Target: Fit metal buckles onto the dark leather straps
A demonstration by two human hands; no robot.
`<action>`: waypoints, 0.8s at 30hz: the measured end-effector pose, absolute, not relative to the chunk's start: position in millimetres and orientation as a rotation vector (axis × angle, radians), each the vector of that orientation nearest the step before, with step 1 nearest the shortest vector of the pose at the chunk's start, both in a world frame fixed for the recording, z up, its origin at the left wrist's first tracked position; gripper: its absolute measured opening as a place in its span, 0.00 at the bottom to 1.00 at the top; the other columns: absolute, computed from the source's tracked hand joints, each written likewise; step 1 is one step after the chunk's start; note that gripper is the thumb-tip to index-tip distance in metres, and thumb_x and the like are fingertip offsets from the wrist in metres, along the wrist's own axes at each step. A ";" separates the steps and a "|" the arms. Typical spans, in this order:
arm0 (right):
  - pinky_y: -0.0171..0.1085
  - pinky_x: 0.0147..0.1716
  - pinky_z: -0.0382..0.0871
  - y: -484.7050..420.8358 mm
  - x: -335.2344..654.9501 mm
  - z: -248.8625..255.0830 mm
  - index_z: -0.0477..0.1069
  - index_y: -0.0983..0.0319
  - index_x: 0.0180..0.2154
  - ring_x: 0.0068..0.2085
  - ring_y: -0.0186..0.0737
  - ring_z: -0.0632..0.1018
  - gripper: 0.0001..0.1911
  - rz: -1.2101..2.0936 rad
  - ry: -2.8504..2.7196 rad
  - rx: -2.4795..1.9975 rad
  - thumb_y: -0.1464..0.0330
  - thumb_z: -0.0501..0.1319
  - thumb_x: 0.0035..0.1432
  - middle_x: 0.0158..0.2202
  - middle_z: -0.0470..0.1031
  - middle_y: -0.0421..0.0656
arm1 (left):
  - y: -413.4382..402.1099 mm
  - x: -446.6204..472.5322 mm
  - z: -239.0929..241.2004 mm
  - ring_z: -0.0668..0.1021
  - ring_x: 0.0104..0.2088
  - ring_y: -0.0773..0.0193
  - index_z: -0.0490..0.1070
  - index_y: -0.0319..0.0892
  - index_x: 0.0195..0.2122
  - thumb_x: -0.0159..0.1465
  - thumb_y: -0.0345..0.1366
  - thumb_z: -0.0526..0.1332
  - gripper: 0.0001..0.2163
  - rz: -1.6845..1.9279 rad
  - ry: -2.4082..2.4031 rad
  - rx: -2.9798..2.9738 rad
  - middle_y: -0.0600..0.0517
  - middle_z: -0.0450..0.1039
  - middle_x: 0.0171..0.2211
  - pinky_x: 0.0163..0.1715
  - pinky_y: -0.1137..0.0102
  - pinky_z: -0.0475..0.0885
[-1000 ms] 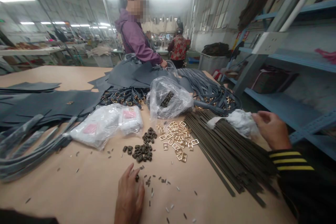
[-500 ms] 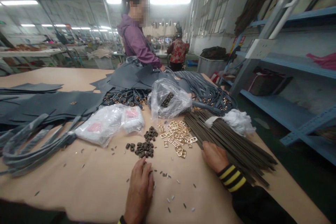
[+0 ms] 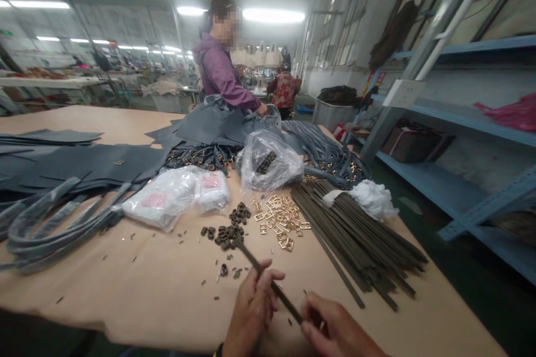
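A narrow dark olive strap (image 3: pixel 286 303) stretches at a slant between my hands. My left hand (image 3: pixel 253 304) has its fingers round the strap's middle part, the index finger partly stretched out. Lower right, my right hand (image 3: pixel 335 326) is closed on the near end of it. The strap's far end reaches the pile of dark olive strap loops (image 3: pixel 228 236). A single loop (image 3: pixel 224 270) lies on the table left of my left hand. Gold buckles (image 3: pixel 276 215) are heaped beyond my hands, and a bundle of similar straps (image 3: pixel 360 234) lies to the right.
Clear plastic bags (image 3: pixel 270 164) and white packets (image 3: pixel 167 198) lie behind the loops. Blue-grey panels (image 3: pixel 84 170) and bent handles (image 3: pixel 42 240) cover the left side. A co-worker in a purple jacket (image 3: pixel 228 75) stands across the table. Blue shelving (image 3: pixel 473 195) is at right.
My right hand has come from the strap bundle toward the front with a strap. My left hand has left the loops and now grips that strap; a single loop lies apart from the pile.
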State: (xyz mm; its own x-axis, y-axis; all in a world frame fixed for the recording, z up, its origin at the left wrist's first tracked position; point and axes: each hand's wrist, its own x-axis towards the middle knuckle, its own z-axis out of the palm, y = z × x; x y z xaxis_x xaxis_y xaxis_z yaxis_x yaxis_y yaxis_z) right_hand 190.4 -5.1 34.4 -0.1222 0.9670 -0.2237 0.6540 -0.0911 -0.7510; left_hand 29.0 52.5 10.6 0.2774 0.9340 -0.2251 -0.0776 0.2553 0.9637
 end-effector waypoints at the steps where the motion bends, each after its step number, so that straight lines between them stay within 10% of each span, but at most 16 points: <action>1: 0.30 0.22 0.57 -10.9 183.2 31.2 0.57 0.60 0.24 0.24 0.33 0.66 0.02 1.251 -1.782 -1.687 0.70 0.52 0.45 0.21 0.62 0.36 | 55.0 28.9 12.1 0.62 0.12 0.76 0.64 0.39 0.38 0.52 0.51 0.55 0.20 0.933 1.061 0.990 0.52 0.71 0.28 0.08 0.79 0.56; 10: 0.29 0.21 0.58 -21.2 158.5 15.4 0.56 0.60 0.27 0.21 0.30 0.67 0.09 1.737 -1.282 -1.427 0.61 0.53 0.48 0.23 0.65 0.36 | 22.7 6.7 -5.5 0.69 0.14 0.72 0.67 0.37 0.24 0.50 0.49 0.59 0.17 0.843 1.135 1.000 0.55 0.67 0.13 0.15 0.78 0.63; 24: 0.26 0.15 0.54 -14.8 142.3 -11.0 0.62 0.63 0.30 0.16 0.25 0.63 0.17 1.926 -1.162 -1.189 0.55 0.58 0.48 0.23 0.67 0.36 | 3.1 -8.7 -7.7 0.65 0.14 0.75 0.60 0.39 0.22 0.52 0.47 0.58 0.15 0.871 1.103 0.721 0.59 0.61 0.16 0.12 0.80 0.60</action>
State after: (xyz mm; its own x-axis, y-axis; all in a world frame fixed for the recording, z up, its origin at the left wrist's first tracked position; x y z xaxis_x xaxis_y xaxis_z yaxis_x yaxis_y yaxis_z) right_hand 142.3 -14.8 -11.0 -0.4276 0.8157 -0.3895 -0.0358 -0.4459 -0.8944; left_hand -8.7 3.1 -7.7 0.2014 0.8729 -0.4444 -0.2303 0.4831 0.8447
